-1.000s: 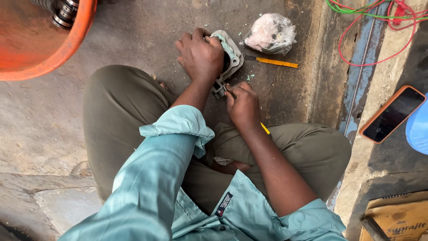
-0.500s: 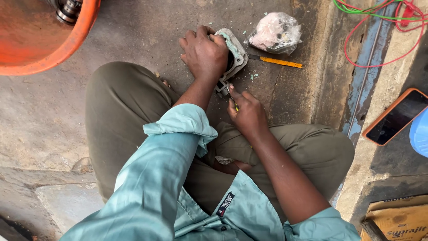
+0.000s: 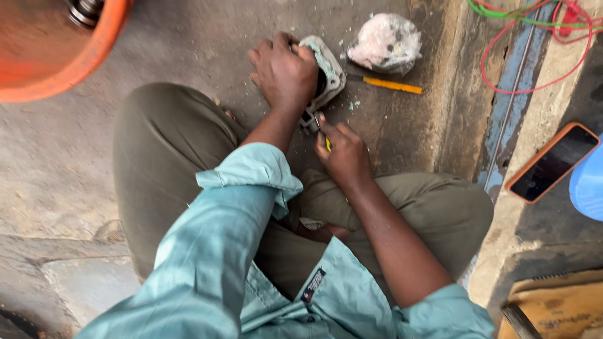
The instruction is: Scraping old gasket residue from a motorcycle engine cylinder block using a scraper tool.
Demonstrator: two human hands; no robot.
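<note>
the left hand (image 3: pixel 286 72) is clamped over a grey metal engine part (image 3: pixel 326 72), fingers curled down on its top and holding it against the concrete floor (image 3: pixel 188 44). the right hand (image 3: pixel 344 154), just below that grip, is pinched shut on a thin yellow-handled tool (image 3: pixel 325 139), whose tip meets the lower edge of the part. the part's flat face carries pale green gasket material; how much is still stuck on cannot be told, since the left hand covers most of it.

around the grip, pale green flakes (image 3: pixel 353 103) lie scattered on the floor, which suggests scraping is well under way but, with the tool on the edge, not finished. just right of the part lies a yellow-handled screwdriver (image 3: pixel 386 85), and above it a crumpled plastic bag (image 3: pixel 384 43) with something pink inside. farther right, beyond a concrete step, red and green wires (image 3: pixel 521 37) loop, and a phone in an orange case (image 3: pixel 553 162) rests face up beside a blue object (image 3: pixel 590 188). up and to the left of the grip is the rim of an orange tub (image 3: pixel 69 75). the person sits cross-legged in olive trousers and a light teal shirt.
</note>
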